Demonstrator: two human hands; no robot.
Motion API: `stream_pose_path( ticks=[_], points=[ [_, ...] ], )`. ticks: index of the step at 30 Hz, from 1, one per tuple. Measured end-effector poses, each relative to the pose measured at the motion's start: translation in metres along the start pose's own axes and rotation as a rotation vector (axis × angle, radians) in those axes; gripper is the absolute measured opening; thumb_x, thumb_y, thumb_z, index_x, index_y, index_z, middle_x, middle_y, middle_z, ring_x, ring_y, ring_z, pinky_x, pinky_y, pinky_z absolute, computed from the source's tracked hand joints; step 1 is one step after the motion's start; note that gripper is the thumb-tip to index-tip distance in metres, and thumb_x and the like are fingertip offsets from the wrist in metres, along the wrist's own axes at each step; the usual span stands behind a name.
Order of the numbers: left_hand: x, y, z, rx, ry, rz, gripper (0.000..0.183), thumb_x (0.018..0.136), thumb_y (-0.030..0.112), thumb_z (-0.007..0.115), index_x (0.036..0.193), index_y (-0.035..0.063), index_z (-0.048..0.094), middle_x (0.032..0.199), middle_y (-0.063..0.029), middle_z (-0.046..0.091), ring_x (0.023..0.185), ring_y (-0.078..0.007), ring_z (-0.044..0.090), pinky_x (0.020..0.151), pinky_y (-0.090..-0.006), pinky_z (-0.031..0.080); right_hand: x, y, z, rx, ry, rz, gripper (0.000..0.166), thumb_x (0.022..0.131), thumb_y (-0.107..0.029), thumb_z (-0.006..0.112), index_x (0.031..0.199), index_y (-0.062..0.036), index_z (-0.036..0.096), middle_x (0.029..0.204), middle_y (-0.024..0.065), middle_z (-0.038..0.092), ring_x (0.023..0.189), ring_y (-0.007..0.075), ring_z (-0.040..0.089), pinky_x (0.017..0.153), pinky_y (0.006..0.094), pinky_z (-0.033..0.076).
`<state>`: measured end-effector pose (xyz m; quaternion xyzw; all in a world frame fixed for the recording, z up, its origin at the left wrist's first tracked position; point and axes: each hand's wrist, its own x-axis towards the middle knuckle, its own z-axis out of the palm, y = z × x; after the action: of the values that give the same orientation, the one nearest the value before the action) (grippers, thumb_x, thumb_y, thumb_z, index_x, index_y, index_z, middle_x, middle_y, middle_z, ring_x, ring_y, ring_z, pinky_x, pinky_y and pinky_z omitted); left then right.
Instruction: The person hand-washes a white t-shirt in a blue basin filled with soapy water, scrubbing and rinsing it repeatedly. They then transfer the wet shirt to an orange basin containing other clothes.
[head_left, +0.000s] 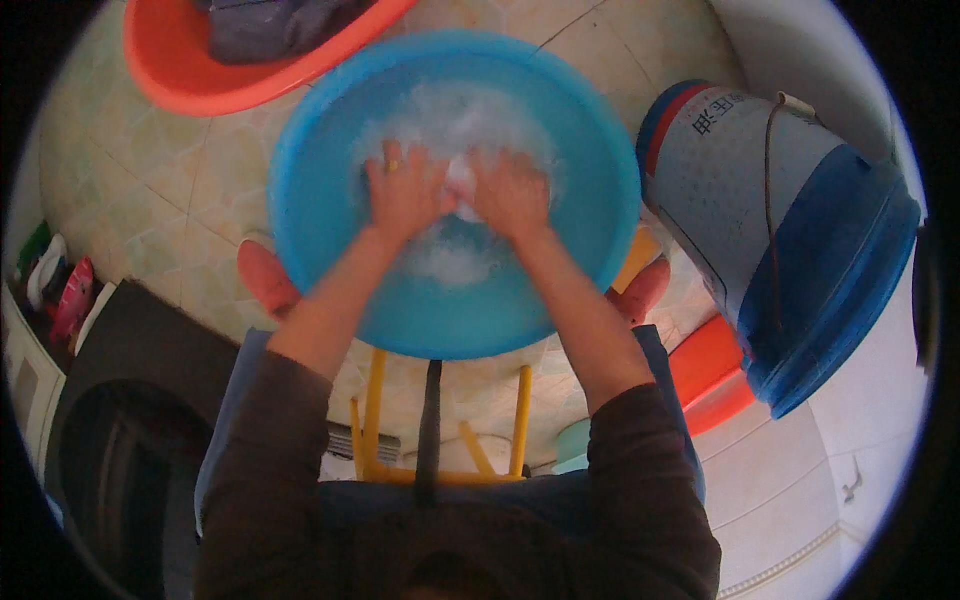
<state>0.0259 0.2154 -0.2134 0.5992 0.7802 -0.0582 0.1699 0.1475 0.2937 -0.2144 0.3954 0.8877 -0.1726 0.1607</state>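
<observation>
A round blue plastic basin (296, 187) of cloudy, sudsy water stands before me. Both my hands are inside it, backs up and side by side. Between my thumbs shows a small whitish item (463, 187), seemingly wet cloth. My left hand (409, 187), with a yellow ring on one finger, presses against its left side. On the other side, my right hand (511, 191) has its fingers curled down into the suds. White foam (465, 112) lies beyond my fingertips, and a smaller patch floats nearer my wrists. Foam and blur hide my fingertips and whatever is under my palms.
An orange-red basin (172, 67) with dark fabric (259, 30) overlaps the blue rim at upper left. Right stands a white-and-blue lidded bucket (739, 172) bearing writing, with another orange-red basin (705, 367) below it. A yellow-legged stool (521, 420) stands between my knees.
</observation>
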Motion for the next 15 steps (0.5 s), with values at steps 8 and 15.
stream_pose_path(
  ticks=[8, 15],
  points=[
    [0.046, -0.012, -0.024, -0.442, -0.088, -0.16, 0.048, 0.076, 0.045, 0.049, 0.107, 0.0096, 0.056, 0.084, -0.0139, 0.06, 0.074, -0.0302, 0.056, 0.071, -0.0351, 0.047, 0.03, 0.01, -0.041, 0.295, -0.138, 0.103, 0.039, 0.079, -0.044, 0.048, 0.096, -0.0104, 0.057, 0.091, 0.0166, 0.058, 0.087, 0.0339, 0.056, 0.07, 0.0436, 0.045],
    [-0.019, -0.009, -0.046, -0.86, 0.222, -0.405, 0.051, 0.071, 0.033, 0.065, 0.114, 0.0088, 0.05, 0.116, -0.0158, 0.044, 0.1, -0.0329, 0.045, 0.08, -0.0415, 0.039, -0.058, -0.005, -0.046, 0.491, 0.245, -0.091, 0.04, 0.069, -0.023, 0.067, 0.105, -0.0117, 0.054, 0.11, 0.0138, 0.048, 0.108, 0.0362, 0.039, 0.084, 0.0449, 0.037]
  ],
)
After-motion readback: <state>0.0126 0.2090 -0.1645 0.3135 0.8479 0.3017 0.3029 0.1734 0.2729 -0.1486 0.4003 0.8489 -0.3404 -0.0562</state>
